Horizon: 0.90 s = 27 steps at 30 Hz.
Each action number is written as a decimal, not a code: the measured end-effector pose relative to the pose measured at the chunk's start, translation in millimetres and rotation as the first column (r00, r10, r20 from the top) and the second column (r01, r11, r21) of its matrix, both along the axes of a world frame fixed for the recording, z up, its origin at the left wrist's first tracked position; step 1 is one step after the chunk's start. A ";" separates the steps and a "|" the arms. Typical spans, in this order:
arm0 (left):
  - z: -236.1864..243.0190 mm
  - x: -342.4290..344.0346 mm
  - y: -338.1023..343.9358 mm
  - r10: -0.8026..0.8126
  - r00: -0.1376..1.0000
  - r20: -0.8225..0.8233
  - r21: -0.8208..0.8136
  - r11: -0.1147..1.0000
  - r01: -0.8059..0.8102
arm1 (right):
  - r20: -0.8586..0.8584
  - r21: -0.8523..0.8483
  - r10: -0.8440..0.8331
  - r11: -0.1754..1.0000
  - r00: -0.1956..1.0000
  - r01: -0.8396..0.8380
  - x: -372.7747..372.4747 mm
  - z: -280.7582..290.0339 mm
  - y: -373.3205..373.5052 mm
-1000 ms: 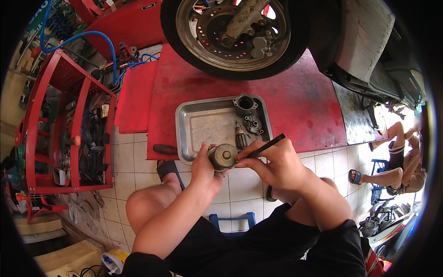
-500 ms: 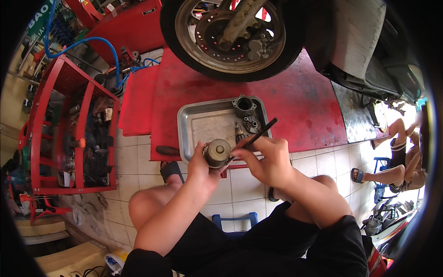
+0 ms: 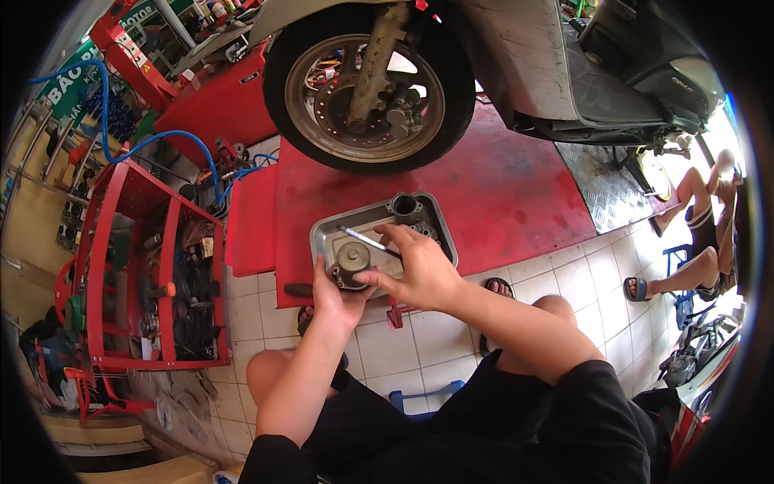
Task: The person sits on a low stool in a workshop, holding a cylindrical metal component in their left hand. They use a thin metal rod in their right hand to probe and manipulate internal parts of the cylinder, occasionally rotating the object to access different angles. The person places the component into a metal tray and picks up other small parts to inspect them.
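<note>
My left hand (image 3: pixel 334 292) is wrapped round a dull brass-grey cylindrical metal housing (image 3: pixel 353 259), round end up, in front of the steel tray (image 3: pixel 318 235). My right hand (image 3: pixel 411 266) grips a slim tool (image 3: pixel 362 238), part silver and part dark, with its fingers; the thumb touches the housing's right side. Behind my hands, an open cylindrical metal body (image 3: pixel 405 209) stands at the tray's back right, with smaller metal parts (image 3: pixel 427 230) beside it, partly hidden.
The tray rests on a red platform (image 3: pixel 516 194) below a scooter's front wheel (image 3: pixel 290 97). A red tool cart (image 3: pixel 102 257) and blue hose (image 3: pixel 153 143) are left. Another person's legs (image 3: pixel 685 276) are at right. A blue stool (image 3: pixel 426 397) is beneath me.
The view has shifted, bringing more scooter into sight. The slim tool has swung from pointing up-right to pointing up-left, above the housing. My left hand still holds the housing.
</note>
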<state>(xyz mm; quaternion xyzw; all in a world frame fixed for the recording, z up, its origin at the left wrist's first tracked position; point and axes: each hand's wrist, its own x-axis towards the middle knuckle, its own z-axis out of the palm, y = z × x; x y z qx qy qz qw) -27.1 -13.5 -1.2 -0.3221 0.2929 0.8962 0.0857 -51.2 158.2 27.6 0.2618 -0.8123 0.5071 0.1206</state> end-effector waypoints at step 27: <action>14.9 -37.0 4.7 -0.658 0.750 -0.061 -0.985 -0.080 -0.150 | 0.181 0.331 0.004 0.941 0.983 -0.065 -37.9 29.2 35.1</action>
